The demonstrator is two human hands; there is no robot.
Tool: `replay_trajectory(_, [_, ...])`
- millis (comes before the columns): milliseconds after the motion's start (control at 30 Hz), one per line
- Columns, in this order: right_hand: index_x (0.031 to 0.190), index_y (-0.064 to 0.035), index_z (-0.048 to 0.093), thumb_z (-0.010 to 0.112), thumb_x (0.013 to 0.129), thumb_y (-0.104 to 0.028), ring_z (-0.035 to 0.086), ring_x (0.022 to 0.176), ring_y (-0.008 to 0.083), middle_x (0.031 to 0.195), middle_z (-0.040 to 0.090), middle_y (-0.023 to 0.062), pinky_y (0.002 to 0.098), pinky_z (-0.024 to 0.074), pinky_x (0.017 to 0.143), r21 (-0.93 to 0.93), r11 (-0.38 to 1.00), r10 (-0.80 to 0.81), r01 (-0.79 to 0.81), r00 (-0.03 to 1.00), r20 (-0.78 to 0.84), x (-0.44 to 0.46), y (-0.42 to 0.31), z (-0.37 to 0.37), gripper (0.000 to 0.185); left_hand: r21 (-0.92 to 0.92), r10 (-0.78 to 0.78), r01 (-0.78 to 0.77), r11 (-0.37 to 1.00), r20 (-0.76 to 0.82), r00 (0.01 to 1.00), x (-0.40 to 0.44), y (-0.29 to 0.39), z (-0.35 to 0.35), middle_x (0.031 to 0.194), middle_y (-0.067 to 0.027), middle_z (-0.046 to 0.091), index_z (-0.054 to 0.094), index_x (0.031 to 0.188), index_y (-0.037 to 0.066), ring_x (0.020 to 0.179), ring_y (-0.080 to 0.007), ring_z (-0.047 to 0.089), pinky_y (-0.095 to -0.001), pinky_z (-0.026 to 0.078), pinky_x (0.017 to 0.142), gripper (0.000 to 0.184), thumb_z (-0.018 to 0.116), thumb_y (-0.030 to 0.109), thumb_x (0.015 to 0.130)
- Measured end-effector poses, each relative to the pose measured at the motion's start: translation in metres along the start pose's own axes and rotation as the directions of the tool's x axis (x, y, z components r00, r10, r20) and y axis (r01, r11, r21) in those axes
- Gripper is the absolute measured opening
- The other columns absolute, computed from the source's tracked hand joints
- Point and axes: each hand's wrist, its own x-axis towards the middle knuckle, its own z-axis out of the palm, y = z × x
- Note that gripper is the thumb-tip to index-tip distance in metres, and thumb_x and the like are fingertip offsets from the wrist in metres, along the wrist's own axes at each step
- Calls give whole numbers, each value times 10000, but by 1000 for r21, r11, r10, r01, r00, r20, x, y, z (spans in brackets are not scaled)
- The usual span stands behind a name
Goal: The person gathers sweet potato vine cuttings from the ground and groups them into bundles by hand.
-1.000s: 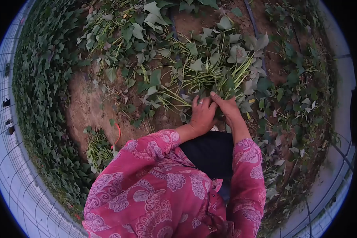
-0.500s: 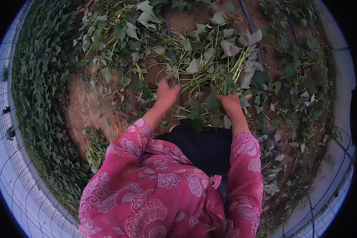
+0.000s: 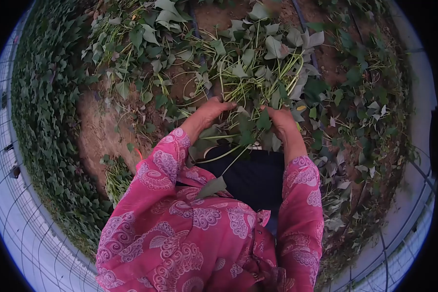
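A loose bundle of sweet potato vines (image 3: 250, 87), with pale green stems and lobed leaves, lies in front of me. My left hand (image 3: 211, 112) is closed at the bundle's near left side, thumb and fingers pinching stems. At the near right side my right hand (image 3: 282, 120) grips the bundle, its fingertips partly hidden among leaves. Between the hands, a few leafy stems hang toward my lap. One long stem ends in a single leaf (image 3: 212, 188) over my pink patterned shirt.
More cut vines (image 3: 146, 44) lie at the upper left, and a smaller bunch (image 3: 116, 180) is by my left elbow. Dark drip lines (image 3: 304, 24) run along the brown soil (image 3: 100, 131). Dense foliage (image 3: 48, 121) lines the left, with wire mesh (image 3: 14, 214) beyond it.
My left hand has moved right, closer to my right hand, and has closed on stems. A long stem with a leaf now reaches over my lap. The right hand stays at the bundle.
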Motion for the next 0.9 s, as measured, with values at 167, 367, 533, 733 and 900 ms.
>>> replay_trajectory(167, [1160, 0, 431, 707, 737, -148, 578, 865, 211, 966, 586, 108, 403, 503, 685, 56, 998, 19, -20, 1000, 12, -20, -22, 4, 526, 141, 27, -37, 989, 72, 997, -9, 18, 32, 887, -67, 607, 529, 1081, -24, 738, -108, 563, -246, 453, 630, 374, 652, 163, 781])
replay_trajectory(367, [1260, -13, 348, 710, 736, -316, 453, 1123, 303, 1225, 469, 138, 487, 401, 856, 117, 993, -7, -17, 980, 198, -22, -22, 1, 705, 494, 51, -117, 862, 146, 988, -44, 51, 68, 869, -62, 601, 554, 1078, -3, 706, -117, 551, -260, 451, 642, 365, 659, 152, 765])
replay_trajectory(533, [1202, -14, 399, 664, 793, -233, 543, 992, 254, 1126, 519, 120, 468, 477, 797, 141, 990, -7, -29, 970, 244, -23, -30, -3, 534, -56, 77, -70, 996, 129, 989, -21, 19, 45, 887, -80, 595, 554, 1049, -24, 728, -137, 575, -281, 478, 641, 311, 623, 91, 768])
replay_trajectory(733, [1210, -27, 381, 682, 776, -256, 562, 953, 244, 1173, 482, 113, 469, 476, 785, 197, 980, -15, -26, 979, 205, -31, -38, 0, 576, 12, 63, -65, 998, 119, 991, -37, 51, 54, 862, -74, 597, 570, 1010, -36, 729, -140, 579, -266, 490, 608, 258, 598, 102, 793])
replay_trajectory(900, [1211, -26, 395, 677, 771, -328, 535, 996, 231, 1147, 511, 111, 464, 449, 791, 134, 991, -15, -18, 970, 243, -28, -35, -3, 604, 125, -121, 101, 987, 159, 980, -40, 62, 58, 946, -60, 579, 518, 1133, 31, 841, -143, 579, -270, 473, 717, 377, 619, 145, 789])
